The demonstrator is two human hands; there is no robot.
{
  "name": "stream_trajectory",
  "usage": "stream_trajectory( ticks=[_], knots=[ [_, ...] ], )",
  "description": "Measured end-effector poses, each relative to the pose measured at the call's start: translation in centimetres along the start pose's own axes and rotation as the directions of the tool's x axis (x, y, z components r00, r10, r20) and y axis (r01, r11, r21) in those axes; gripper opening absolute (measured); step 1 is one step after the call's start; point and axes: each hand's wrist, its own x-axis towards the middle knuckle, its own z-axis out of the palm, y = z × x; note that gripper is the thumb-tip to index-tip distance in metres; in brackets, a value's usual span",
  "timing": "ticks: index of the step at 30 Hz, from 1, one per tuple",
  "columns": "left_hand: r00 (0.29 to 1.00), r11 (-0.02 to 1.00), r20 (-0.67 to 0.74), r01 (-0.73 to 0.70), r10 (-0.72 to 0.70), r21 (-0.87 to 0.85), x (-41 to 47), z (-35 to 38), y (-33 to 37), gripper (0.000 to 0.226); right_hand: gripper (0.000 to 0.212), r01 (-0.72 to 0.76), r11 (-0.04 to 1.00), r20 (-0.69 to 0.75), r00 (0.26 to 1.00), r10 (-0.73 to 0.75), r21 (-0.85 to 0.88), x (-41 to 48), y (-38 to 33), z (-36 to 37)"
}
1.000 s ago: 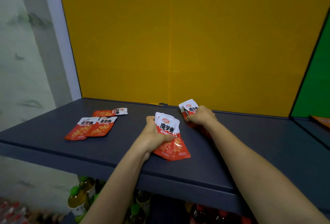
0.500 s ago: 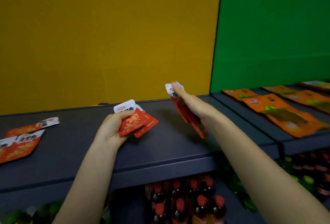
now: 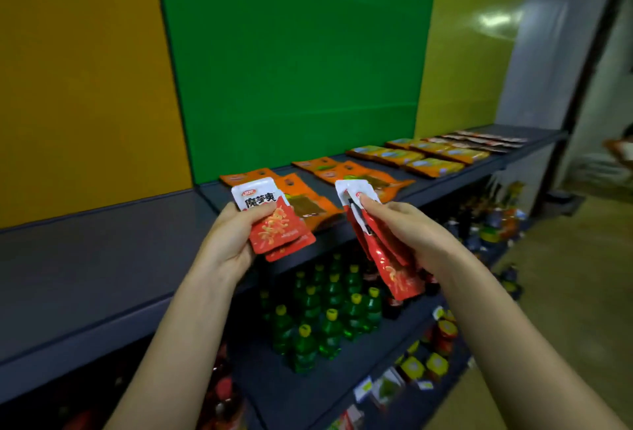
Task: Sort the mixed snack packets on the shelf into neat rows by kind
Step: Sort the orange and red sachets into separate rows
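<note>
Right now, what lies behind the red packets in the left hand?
Orange packets lie on the shelf behind them. The red packets in the left hand cover their near parts.

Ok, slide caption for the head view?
Left hand and right hand each hold red packets near orange packets on the shelf.

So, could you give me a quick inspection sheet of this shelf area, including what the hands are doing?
Surface: dark grey shelf, matt, in front of coloured panels.
Job's things: left bunch of red packets and right bunch of red packets, both off the shelf; orange packets, yellow packets and dark packets lie further along it.
Clutter: nothing seen.
Hands: left hand grips its bunch fanned; right hand pinches its bunch, which hangs down.
Cables: nothing seen.
Surroundings: green panel, orange panel, green bottles on a lower shelf.
</note>
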Motion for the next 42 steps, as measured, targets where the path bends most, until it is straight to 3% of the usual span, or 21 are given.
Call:
stream_trajectory(
  ticks=[4,12,25,31,42],
  knots=[
    [0.994,0.998,0.1,0.05,-0.045,-0.047,1.0,8.9,-6.0,0.03,0.039,-0.02,0.994,-0.213,0.976,0.043,0.11,-0.5,4.9,-8.6],
    [0.945,0.963,0.195,0.247,-0.263,0.104,3.9,21.2,-15.9,0.043,0.038,-0.066,0.965,-0.358,0.92,0.157,0.255,0.8,12.2,-21.8],
    [0.877,0.916,0.298,0.308,-0.378,0.257,15.7,39.2,-26.5,0.037,0.035,-0.102,0.931,-0.481,0.834,0.272,0.35,11.0,18.7,-38.9],
    [0.883,0.924,0.317,0.262,-0.345,0.277,23.3,47.6,-29.1,0.031,0.033,-0.04,0.939,-0.517,0.826,0.224,0.342,18.2,18.7,-46.7],
    [0.885,0.901,0.278,0.276,-0.374,0.334,31.8,60.1,-35.7,0.032,0.03,-0.057,0.923,-0.437,0.869,0.233,0.38,27.9,22.5,-60.1]
  ],
)
